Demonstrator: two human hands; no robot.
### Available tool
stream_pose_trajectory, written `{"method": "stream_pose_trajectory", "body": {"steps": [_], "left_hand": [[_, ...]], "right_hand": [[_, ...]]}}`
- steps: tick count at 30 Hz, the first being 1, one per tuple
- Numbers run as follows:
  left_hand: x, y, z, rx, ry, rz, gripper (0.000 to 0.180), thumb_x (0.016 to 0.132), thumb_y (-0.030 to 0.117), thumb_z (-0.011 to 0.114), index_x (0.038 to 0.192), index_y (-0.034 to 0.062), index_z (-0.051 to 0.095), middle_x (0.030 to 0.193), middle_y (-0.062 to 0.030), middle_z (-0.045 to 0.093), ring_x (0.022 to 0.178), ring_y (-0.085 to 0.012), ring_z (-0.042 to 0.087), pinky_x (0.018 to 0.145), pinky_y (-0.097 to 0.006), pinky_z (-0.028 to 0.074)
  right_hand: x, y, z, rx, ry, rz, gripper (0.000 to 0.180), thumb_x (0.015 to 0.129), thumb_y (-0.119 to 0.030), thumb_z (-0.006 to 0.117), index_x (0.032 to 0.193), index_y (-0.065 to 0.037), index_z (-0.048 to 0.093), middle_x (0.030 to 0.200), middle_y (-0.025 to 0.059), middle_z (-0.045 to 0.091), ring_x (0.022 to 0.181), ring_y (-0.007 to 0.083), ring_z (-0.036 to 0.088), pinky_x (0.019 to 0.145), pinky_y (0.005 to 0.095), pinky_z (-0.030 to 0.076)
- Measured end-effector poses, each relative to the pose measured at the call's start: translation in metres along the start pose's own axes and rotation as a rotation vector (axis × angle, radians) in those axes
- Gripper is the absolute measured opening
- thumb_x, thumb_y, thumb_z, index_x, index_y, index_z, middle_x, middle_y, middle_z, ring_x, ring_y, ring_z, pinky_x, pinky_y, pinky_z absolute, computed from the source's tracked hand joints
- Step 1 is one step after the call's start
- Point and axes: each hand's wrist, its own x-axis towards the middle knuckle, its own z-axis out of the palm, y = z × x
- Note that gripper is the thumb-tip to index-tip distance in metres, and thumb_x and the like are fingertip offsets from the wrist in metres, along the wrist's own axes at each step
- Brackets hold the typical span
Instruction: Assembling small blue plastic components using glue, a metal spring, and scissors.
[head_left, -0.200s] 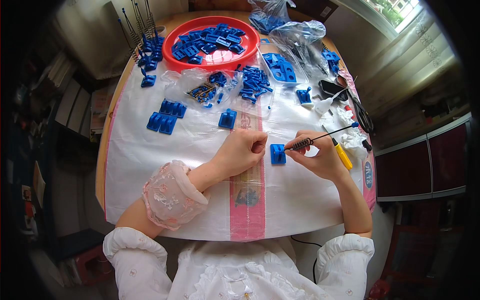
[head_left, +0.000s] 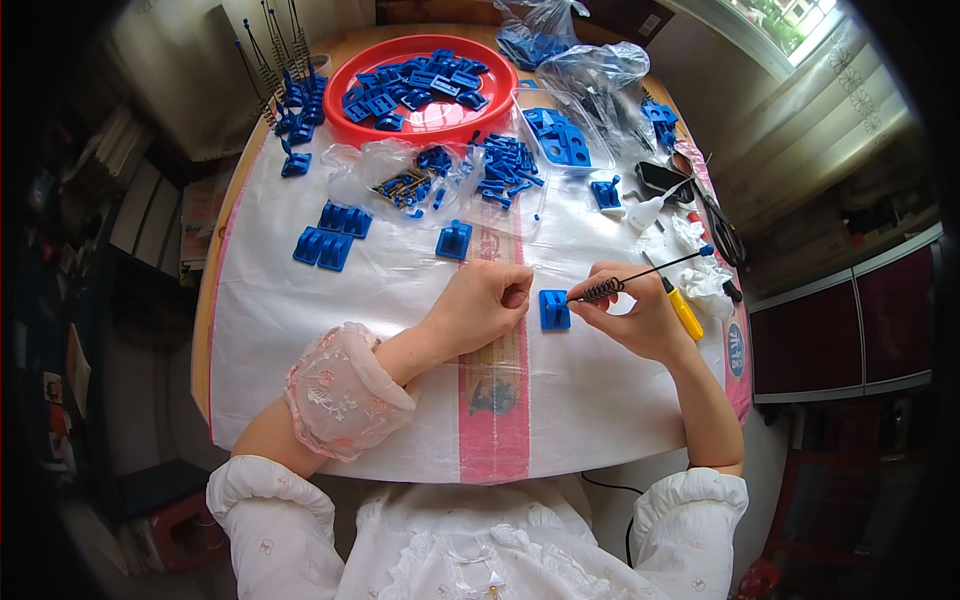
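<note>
My right hand (head_left: 640, 318) pinches a thin black rod with a coiled spring (head_left: 603, 290) and a blue tip. The rod slants up to the right, and its lower end is at a blue plastic base (head_left: 552, 312) lying on the white sheet. Whether the end sits in the base's slot is hard to tell. Left of that base, my left hand (head_left: 483, 304) is closed with its fingers curled in; what they hold, if anything, is hidden. Another blue base (head_left: 454, 240) with an upright tab stands just beyond my left hand.
A red round tray (head_left: 337, 115) holds many blue parts. Nearby are a plastic bag with brass-coloured pins (head_left: 404, 187), small blue pieces (head_left: 508, 168) and a clear box (head_left: 603, 160). Assembled spring rods (head_left: 272, 80) stand far left. A yellow-handled tool (head_left: 686, 314) and scissors (head_left: 727, 240) lie right.
</note>
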Motion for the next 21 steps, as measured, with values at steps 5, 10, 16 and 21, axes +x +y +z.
{"method": "stream_pose_trajectory", "body": {"steps": [5,10,16,21], "left_hand": [[0.0004,-0.0008,0.0006,-0.002,0.004,0.018,0.030,0.087,0.001,0.069,0.072,-0.0022,0.043,0.059,-0.0104,0.038,0.056,-0.0173,0.034,0.054,-0.036,0.036],[0.0006,-0.0008,0.0004,-0.009,0.002,0.003,0.031,0.087,0.001,0.069,0.071,-0.0020,0.043,0.060,-0.0101,0.038,0.057,-0.0169,0.034,0.054,-0.035,0.035],[0.0004,-0.0021,0.0009,0.000,-0.002,0.012,0.031,0.087,0.001,0.069,0.072,-0.0017,0.043,0.060,-0.0096,0.037,0.057,-0.0163,0.034,0.054,-0.035,0.035],[0.0004,-0.0007,0.0002,-0.002,-0.005,0.005,0.031,0.087,0.001,0.069,0.072,-0.0017,0.043,0.060,-0.0097,0.038,0.057,-0.0164,0.035,0.054,-0.035,0.035]], "right_hand": [[-0.0005,-0.0004,-0.0001,0.008,0.003,0.008,0.014,0.081,0.003,0.081,0.093,-0.002,0.078,0.078,0.0025,0.069,0.067,0.0090,0.058,0.060,0.0240,0.046],[-0.0001,-0.0007,-0.0001,0.013,0.001,0.008,0.013,0.082,0.003,0.081,0.093,-0.002,0.078,0.078,0.0028,0.069,0.068,0.0089,0.059,0.060,0.0241,0.046],[-0.0004,0.0011,0.0032,0.044,0.040,0.022,0.010,0.082,-0.004,0.081,0.091,-0.005,0.080,0.072,0.0027,0.066,0.062,0.0121,0.053,0.057,0.0279,0.041],[-0.0005,0.0008,0.0013,0.034,0.021,0.012,0.011,0.082,0.001,0.081,0.092,-0.003,0.078,0.076,0.0027,0.068,0.066,0.0098,0.056,0.059,0.0252,0.044]]}}
